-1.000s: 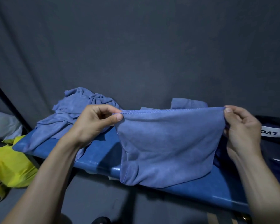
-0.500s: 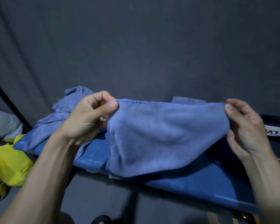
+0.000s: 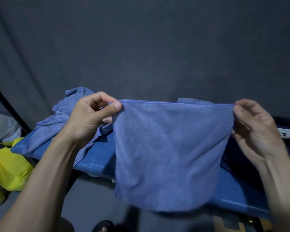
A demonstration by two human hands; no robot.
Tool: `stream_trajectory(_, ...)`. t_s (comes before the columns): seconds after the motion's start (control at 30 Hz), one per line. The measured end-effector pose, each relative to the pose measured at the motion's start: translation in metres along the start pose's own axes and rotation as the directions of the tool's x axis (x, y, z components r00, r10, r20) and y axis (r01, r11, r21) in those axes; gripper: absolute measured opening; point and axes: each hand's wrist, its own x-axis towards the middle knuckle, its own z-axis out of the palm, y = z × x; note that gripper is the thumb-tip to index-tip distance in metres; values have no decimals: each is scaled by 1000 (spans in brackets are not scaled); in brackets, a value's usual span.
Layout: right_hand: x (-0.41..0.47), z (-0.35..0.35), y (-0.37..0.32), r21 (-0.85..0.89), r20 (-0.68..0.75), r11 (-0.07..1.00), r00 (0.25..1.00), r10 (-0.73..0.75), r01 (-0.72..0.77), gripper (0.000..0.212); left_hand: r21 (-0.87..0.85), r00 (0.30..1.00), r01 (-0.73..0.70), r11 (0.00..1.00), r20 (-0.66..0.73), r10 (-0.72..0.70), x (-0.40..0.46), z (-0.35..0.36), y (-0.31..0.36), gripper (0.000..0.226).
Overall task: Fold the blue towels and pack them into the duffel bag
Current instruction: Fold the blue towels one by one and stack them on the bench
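A heap of unfolded towels (image 3: 60,124) lay on the blue bench (image 3: 99,156). The left hand (image 3: 89,118) and right hand (image 3: 254,129) each pinched a top corner of the towel (image 3: 167,151) hanging above it; matching the corners squarely would probably fold it neatly.

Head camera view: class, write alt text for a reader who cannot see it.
Two hands, left hand and right hand, pinch the top corners of a blue towel, holding it spread above a blue bench. A heap of crumpled blue towels lies on the bench's left end.
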Motion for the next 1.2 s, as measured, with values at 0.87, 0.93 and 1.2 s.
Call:
stream_trajectory(0.87, 36, -9, 22, -344, -78, 936, 995, 57, -80, 15, 489, 997, 34, 872, -76, 3, 35, -6, -26, 8)
stream_trajectory(0.93, 47, -13, 42, -406, -166, 907, 985, 48, -112, 13, 519, 996, 32, 854, -83, 14, 45, 0, -46, 10)
stream_trajectory(1.2, 66, -12, 76, -261, -225, 961, 974, 30, -90, 11, 608, 997, -13, 794, -54, 58, 64, 2, -78, 9)
